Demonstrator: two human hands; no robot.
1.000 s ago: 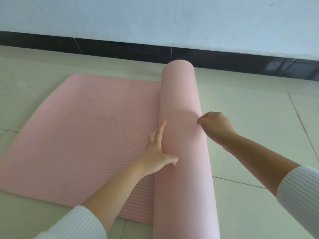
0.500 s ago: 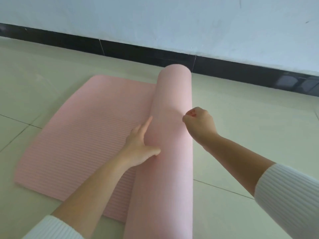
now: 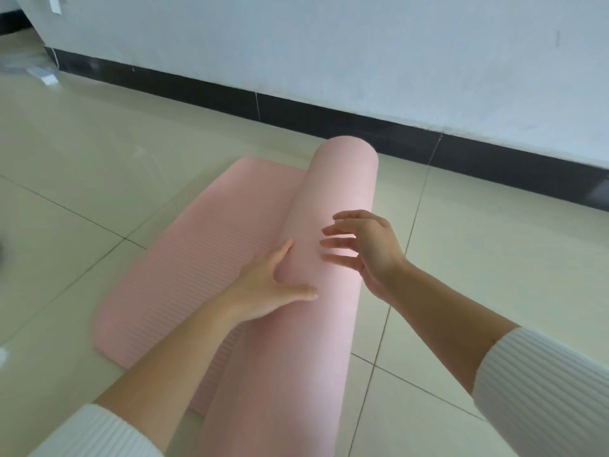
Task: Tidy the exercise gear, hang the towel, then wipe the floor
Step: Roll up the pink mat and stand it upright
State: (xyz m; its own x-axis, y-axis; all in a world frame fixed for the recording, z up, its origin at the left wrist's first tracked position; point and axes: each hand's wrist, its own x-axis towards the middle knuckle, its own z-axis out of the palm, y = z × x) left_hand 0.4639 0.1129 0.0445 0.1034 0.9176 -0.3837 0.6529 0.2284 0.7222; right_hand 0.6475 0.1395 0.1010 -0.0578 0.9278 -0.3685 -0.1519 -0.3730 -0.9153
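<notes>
Wall (image 3: 329, 44): pale bluish-white, running across the top of my view, with a few faint marks.
Skirting (image 3: 329, 122): glossy black band along the wall's foot, split by thin pale joints.
Tag (image 3: 55, 3): small white piece on the wall, far upper left.
Clutter (image 3: 44, 75): clear and white bits by the upper-left corner; I cannot tell what.

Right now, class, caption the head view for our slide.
Left hand presses the half-rolled pink mat; open right hand hovers over it.
</notes>
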